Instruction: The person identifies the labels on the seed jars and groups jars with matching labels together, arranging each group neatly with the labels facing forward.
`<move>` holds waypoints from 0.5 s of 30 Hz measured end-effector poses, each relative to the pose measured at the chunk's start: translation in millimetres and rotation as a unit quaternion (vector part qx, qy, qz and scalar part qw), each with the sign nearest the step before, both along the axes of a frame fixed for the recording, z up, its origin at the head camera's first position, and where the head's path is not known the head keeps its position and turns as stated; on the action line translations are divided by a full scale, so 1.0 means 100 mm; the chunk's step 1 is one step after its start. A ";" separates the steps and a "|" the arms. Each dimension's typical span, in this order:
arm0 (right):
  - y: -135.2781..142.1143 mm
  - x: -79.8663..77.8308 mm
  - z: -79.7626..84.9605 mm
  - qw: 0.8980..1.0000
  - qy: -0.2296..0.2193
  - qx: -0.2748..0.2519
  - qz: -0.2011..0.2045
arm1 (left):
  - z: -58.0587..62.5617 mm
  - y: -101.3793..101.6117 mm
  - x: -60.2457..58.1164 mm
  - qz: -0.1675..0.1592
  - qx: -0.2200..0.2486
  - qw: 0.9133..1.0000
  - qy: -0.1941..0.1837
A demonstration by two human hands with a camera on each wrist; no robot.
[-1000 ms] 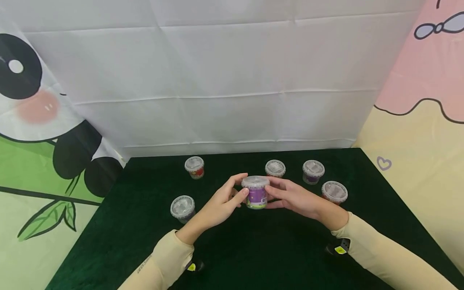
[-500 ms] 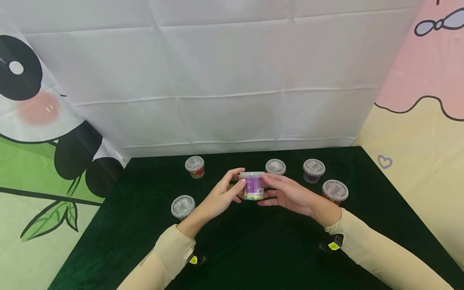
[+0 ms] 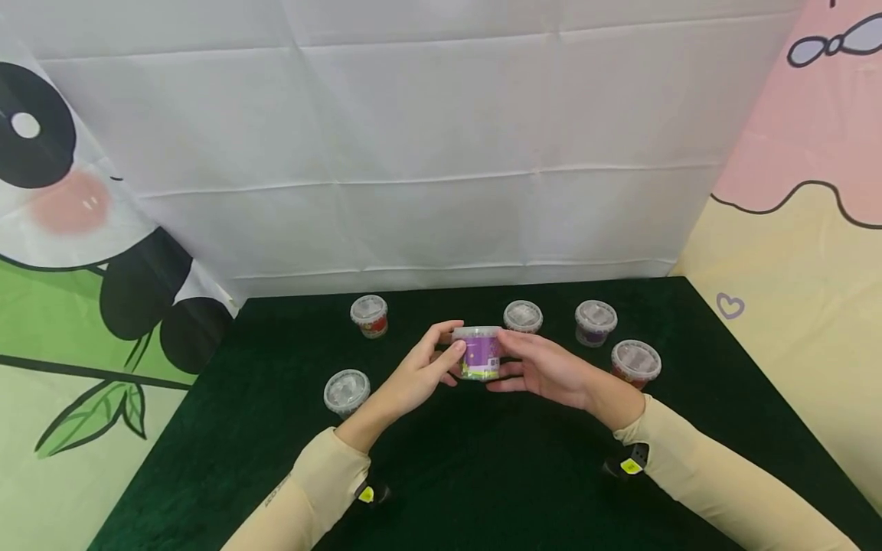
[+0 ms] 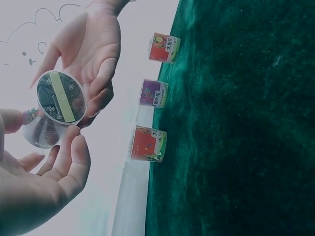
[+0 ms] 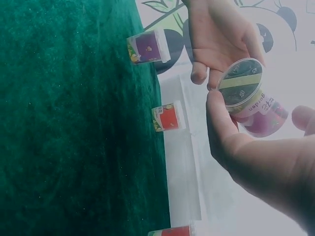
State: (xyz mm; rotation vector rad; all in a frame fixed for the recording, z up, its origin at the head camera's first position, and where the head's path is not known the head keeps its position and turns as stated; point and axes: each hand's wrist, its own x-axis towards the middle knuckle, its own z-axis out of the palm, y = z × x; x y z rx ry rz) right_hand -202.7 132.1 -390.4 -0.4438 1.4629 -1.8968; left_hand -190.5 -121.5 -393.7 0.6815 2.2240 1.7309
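A lidded plastic cup [image 3: 480,353] with a purple label is held upright between both hands, lifted off the table. My left hand [image 3: 422,369] grips its left side, thumb across the front and fingers around the back. On the other side, my right hand [image 3: 547,371] holds it, with the index finger and thumb by the lid edge and the lower fingers spread. The left wrist view shows the cup's clear bottom [image 4: 61,97], with dark contents and a pale yellow strip. That same bottom [image 5: 240,82] faces the camera in the right wrist view.
More lidded cups stand on the dark green table cloth [image 3: 482,474]: a red one [image 3: 370,315] back left, one [image 3: 347,392] by the left forearm, one [image 3: 523,315] behind the hands, a purple one [image 3: 596,321] and a red one [image 3: 635,362] at right. A white curtain [image 3: 427,153] closes the back.
Over the first half second both hands raised the cup slightly and tipped it, so the lid's top no longer shows. Since then they have hardly moved.
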 end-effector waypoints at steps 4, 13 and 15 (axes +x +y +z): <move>-0.01 0.00 0.00 1.000 -0.002 0.004 -0.004 | -0.01 -0.01 0.00 0.004 -0.002 1.000 -0.010; -0.03 -0.01 0.00 1.000 -0.021 -0.002 -0.017 | -0.03 -0.04 0.00 0.003 -0.002 1.000 -0.014; -0.03 -0.01 0.00 1.000 -0.021 -0.002 -0.017 | -0.03 -0.06 -0.01 0.001 -0.002 1.000 -0.014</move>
